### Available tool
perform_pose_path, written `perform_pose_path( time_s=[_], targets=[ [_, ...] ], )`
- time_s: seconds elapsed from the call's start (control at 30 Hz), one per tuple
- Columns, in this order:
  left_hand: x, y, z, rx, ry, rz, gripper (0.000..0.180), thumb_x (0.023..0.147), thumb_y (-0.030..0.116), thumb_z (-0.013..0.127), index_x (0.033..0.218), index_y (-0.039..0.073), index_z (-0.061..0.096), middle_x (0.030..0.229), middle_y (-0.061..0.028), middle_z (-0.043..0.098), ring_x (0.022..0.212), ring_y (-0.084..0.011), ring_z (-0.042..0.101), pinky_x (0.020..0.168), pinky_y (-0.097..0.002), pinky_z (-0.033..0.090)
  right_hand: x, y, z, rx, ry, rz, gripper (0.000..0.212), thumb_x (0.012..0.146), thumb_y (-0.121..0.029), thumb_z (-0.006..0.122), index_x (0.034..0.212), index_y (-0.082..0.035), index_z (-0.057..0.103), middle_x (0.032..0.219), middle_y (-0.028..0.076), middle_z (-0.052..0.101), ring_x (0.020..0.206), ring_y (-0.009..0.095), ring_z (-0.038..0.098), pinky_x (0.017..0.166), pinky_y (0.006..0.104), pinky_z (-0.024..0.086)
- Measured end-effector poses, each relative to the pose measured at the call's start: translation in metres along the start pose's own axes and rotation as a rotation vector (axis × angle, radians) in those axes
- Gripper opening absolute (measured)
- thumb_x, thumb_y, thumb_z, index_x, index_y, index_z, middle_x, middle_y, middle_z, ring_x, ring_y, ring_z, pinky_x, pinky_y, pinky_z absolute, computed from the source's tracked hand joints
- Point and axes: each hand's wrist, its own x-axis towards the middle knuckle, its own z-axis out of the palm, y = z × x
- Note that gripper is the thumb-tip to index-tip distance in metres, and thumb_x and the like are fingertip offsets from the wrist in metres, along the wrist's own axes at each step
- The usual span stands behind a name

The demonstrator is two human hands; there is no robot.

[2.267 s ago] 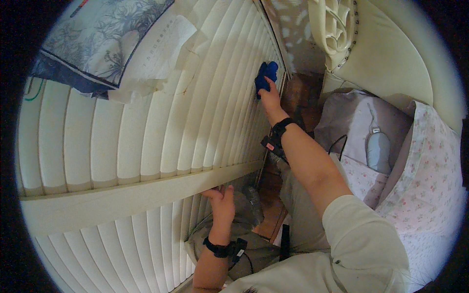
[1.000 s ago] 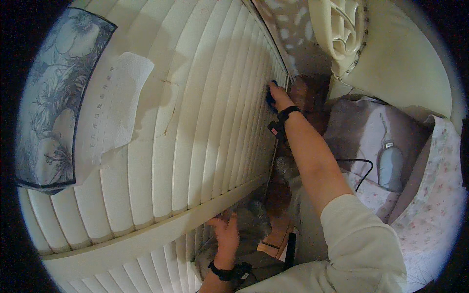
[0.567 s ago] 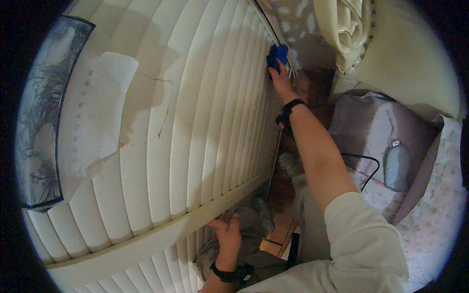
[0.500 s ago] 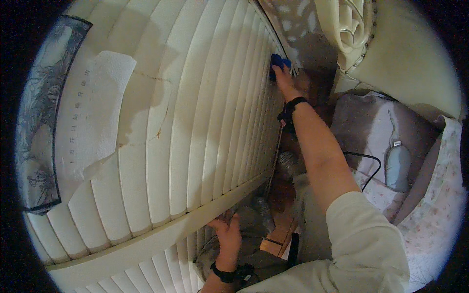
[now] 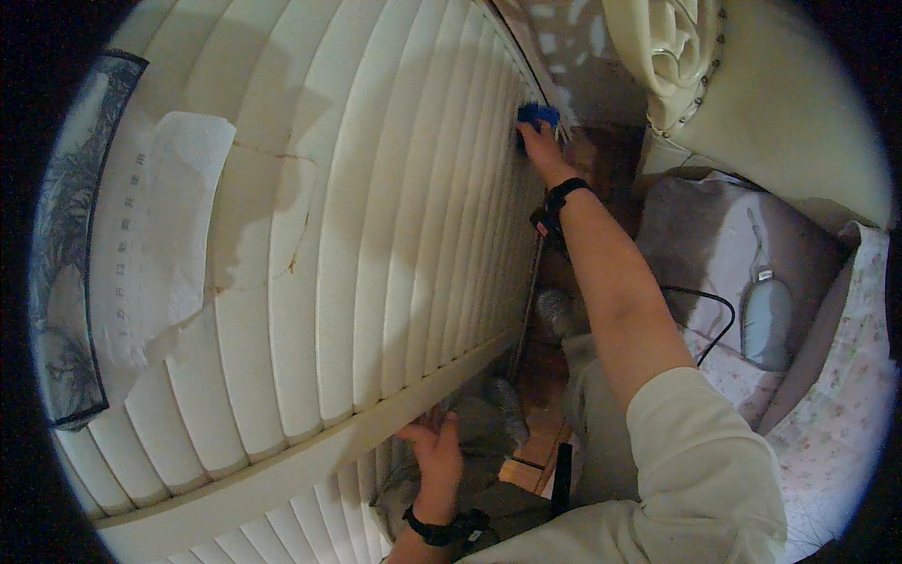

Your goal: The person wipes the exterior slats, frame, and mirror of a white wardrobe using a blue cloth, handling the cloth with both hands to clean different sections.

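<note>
A large cream slatted panel (image 5: 376, 235), like a louvred door, takes up the left and middle of the view. My right hand (image 5: 544, 150) reaches to its far right edge, fingers closed on a small blue brush-like thing (image 5: 538, 117), which is at the slats. The exact kind of this thing is hard to make out. Near the panel's plain crossbar (image 5: 329, 428), my left hand (image 5: 438, 456) is held with thumb and fingers apart. Its fingertips are in shadow beside the bar, and no object shows in it. Black bands circle both wrists.
A torn white paper (image 5: 178, 216) and a dark patterned strip (image 5: 80, 244) are on the panel at left. To the right are a cream padded furniture piece (image 5: 789, 103), a grey cushion (image 5: 686, 216), a pale blue oval object (image 5: 768, 322) and floral fabric (image 5: 827, 423). Wooden floor (image 5: 545, 404) shows below.
The blue thing in my right hand has shifted slightly up and turned against the panel's edge. The panel and its paper appear a little farther left. My left hand stays nearly in place.
</note>
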Motion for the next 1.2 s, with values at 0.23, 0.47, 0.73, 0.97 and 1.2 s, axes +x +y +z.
perform_pose_path(
  time_s=[0.23,0.47,0.73,0.97,1.2],
  targets=[
    [0.006,-0.015,-0.014,0.012,0.009,0.094,0.076,0.08,-0.002,0.057,0.139,0.008,0.01,0.139,-0.0146,0.031,0.128,-0.0268,0.033,0.109,-0.0397,0.025,-0.027,-0.033,0.009,-0.102,-0.106,0.24,0.088,0.083,-0.061,0.042,0.133,0.01,0.033,0.132,0.032,0.042,0.124,0.043,0.041,0.103,0.0432,0.033],
    [0.007,-0.003,-0.009,-0.019,-0.019,0.163,0.068,0.081,-0.004,0.055,0.13,-0.003,0.009,0.136,-0.0231,0.027,0.127,-0.0292,0.032,0.109,-0.0393,0.024,-0.074,-0.052,0.017,-0.127,-0.131,0.31,0.077,0.083,-0.06,0.038,0.12,0.006,0.052,0.129,0.031,0.046,0.122,0.043,0.043,0.1,0.0462,0.035],
    [0.013,-0.009,-0.016,0.267,0.076,0.137,0.074,0.082,0.002,0.059,0.13,-0.006,0.004,0.134,-0.0254,0.027,0.122,-0.0295,0.034,0.105,-0.0385,0.026,-0.179,-0.029,0.053,0.068,-0.254,0.54,0.086,0.084,-0.063,0.037,0.127,0.011,0.043,0.122,0.033,0.05,0.118,0.046,0.046,0.099,0.0438,0.036],
    [0.01,0.005,-0.023,-0.013,0.078,0.337,0.079,0.08,-0.003,0.06,0.132,-0.003,0.001,0.134,-0.0218,0.027,0.121,-0.0264,0.034,0.103,-0.0376,0.031,-0.31,-0.048,0.071,0.109,-0.093,0.662,0.085,0.086,-0.061,0.04,0.139,0.004,0.029,0.138,0.027,0.038,0.128,0.039,0.038,0.105,0.0417,0.03],
    [0.018,-0.009,0.001,-0.112,-0.017,0.323,0.081,0.08,-0.005,0.059,0.135,0.002,0.0,0.135,-0.0187,0.027,0.123,-0.0247,0.033,0.102,-0.0378,0.031,-0.327,0.015,0.045,0.222,-0.061,0.572,0.082,0.087,-0.065,0.032,0.139,-0.001,0.032,0.138,0.019,0.041,0.125,0.033,0.04,0.104,0.0409,0.03]
  ],
)
